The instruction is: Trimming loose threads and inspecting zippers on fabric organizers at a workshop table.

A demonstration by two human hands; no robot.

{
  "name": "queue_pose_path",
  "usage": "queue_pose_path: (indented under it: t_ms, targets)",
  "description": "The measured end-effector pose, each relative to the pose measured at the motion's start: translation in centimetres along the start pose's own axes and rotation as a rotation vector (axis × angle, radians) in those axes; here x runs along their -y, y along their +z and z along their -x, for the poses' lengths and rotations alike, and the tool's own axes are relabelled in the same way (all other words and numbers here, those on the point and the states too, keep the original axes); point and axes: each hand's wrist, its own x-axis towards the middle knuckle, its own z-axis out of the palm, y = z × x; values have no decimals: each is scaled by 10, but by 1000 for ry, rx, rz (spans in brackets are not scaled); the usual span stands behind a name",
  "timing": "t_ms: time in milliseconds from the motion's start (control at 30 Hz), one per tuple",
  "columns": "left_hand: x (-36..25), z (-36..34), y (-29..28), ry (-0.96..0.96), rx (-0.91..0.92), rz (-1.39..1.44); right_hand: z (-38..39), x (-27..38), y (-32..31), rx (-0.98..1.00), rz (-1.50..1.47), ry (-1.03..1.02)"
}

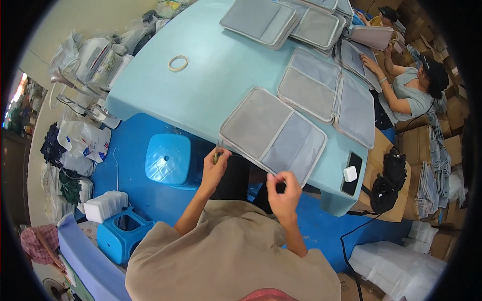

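A grey zip-edged fabric case (255, 125) with a mesh pocket lies flat at the near edge of the table, its corner jutting over the edge. My left hand (215, 168) is closed around a small tool that looks like thread snips (217, 157), the thin metal tip pointing up by the case's left corner. My right hand (284, 194) is at the case's near edge, thumb and forefinger pinched together. Whatever lies between those fingertips is too small to make out. Another grey case (309, 80) lies opened out just beyond, to the right.
Stacked grey cases (258, 20) cover the far end of the pale blue table (150, 85). A tape roll (177, 63) lies left; a phone (353, 173) with a white earbud case (350, 174) lies right. Two people sit along the right side. A blue stool (168, 158) stands below the table's edge.
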Motion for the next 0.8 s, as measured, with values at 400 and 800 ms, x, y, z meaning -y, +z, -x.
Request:
queue_pose_path:
  t_ms: [400, 800]
  targets:
    - [-2, 14, 7, -81, 45, -27, -89, -8, 53, 511, 60, -424]
    - [-16, 1, -2, -19, -45, -103, -80, -30, 68, 404, 71, -471]
